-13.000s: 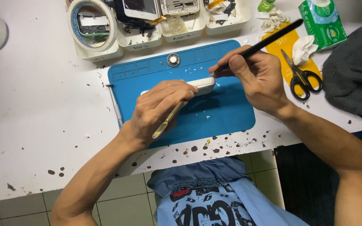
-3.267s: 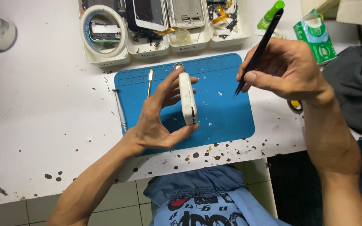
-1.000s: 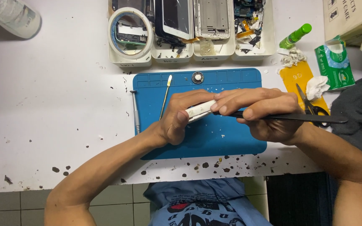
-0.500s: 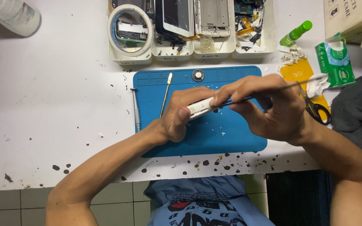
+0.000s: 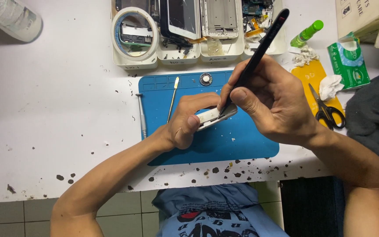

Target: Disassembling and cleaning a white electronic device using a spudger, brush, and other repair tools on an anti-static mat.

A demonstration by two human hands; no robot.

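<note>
White and paint-flecked, the bench (image 5: 58, 109) carries everything here, with a blue silicone work mat (image 5: 242, 145) lying near its front edge. Along the far side sit white parts trays (image 5: 224, 49) with stripped phone frames and a roll of tape (image 5: 134, 27). To the right lie a dark grey cloth (image 5: 376, 116), a green tissue pack (image 5: 349, 59), an orange card (image 5: 314, 77) with black-handled scissors (image 5: 327, 112) on it, and a small green bottle (image 5: 307, 33).

Over the middle of the mat, the left hand (image 5: 185, 125) is curled shut around a small white device (image 5: 211, 116), thumb pressed on its near face, holding it slightly tilted above the mat. The right hand (image 5: 273, 101) pinches a long black pen-shaped tool (image 5: 255, 55) between thumb and fingers, its tip resting at the device's right end, where a grey edge shows. Whether the tip sits in a seam is too small to tell.

To do this well, it seems wise to keep the left grip firm and low to the mat, press lightly, and steer the tip along the edge rather than lever hard, so the casing does not crack or slip.

Beside the left hand lie a slim metal spudger (image 5: 172, 98) and a thin screwdriver (image 5: 142, 115); a small round metal part (image 5: 205, 79) rests at the mat's top
</note>
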